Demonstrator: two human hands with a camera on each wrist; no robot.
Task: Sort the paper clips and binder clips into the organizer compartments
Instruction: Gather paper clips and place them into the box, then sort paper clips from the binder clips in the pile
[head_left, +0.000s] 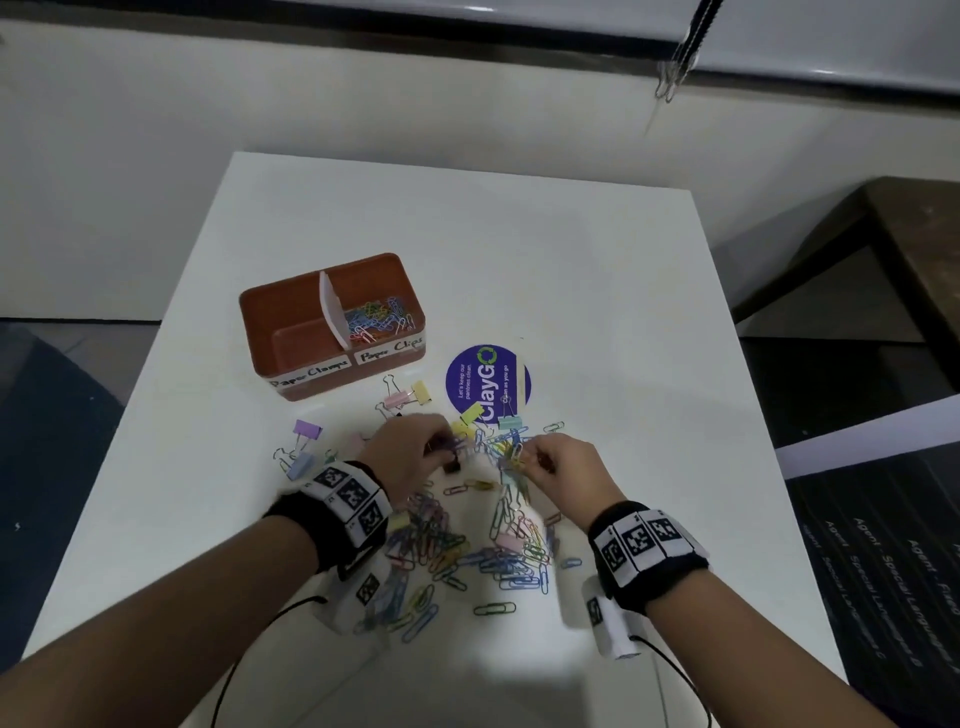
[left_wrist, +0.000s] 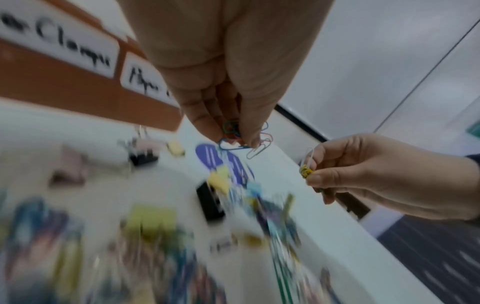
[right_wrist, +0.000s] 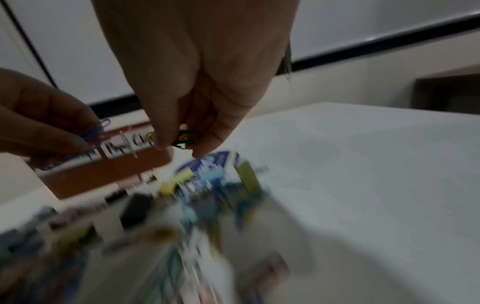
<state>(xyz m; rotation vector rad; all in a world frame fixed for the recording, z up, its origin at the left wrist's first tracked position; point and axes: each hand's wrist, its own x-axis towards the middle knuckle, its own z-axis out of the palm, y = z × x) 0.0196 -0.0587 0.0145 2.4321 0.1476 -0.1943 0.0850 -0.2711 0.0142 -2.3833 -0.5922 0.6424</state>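
A brown organizer (head_left: 270, 358) stands at the table's left, split by a white divider. Its right compartment holds coloured paper clips (head_left: 376, 314); its left one looks empty. Loose paper clips (head_left: 467, 551) and pastel binder clips (head_left: 408, 396) lie scattered in front of it. My left hand (head_left: 415, 449) pinches a small bunch of paper clips (left_wrist: 235, 135) above the pile. My right hand (head_left: 550, 460) pinches a few yellow, green and white paper clips (left_wrist: 307, 167), a little to the right of the left hand. In the right wrist view the green clip (right_wrist: 187, 137) shows between the fingers.
A round purple sticker (head_left: 488, 379) lies on the white table (head_left: 597, 291) just beyond the pile. A black binder clip (head_left: 451, 465) sits under the left hand. A dark wooden table (head_left: 893, 249) stands at the far right. Cables trail from both wrists.
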